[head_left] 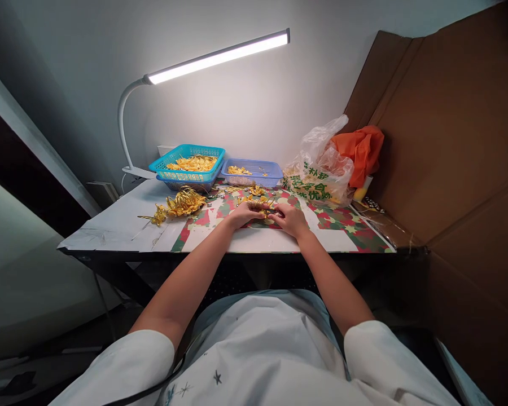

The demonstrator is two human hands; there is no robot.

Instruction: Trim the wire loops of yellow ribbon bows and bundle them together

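Both hands meet over the middle of the table. My left hand (246, 213) is closed around a bundle of gold wired ornaments (254, 204), whose coiled gold strands show above the fingers. My right hand (293, 219) pinches at the right end of the same bundle, thumb and fingertips together; the small part between them is too small to make out. Just behind the hands lie more gold flower-like pieces (256, 190). A larger heap of gold wired flowers (184, 203) rests on the table to the left, apart from my hands.
A turquoise basket (161, 165) of gold petals sits stacked on a darker one at the back. Beside it is a blue-violet basket (273, 176) with fewer pieces. A plastic bag (322, 169) and orange cloth (362, 149) stand right, before cardboard (457, 124). A lamp (220, 58) hangs overhead.
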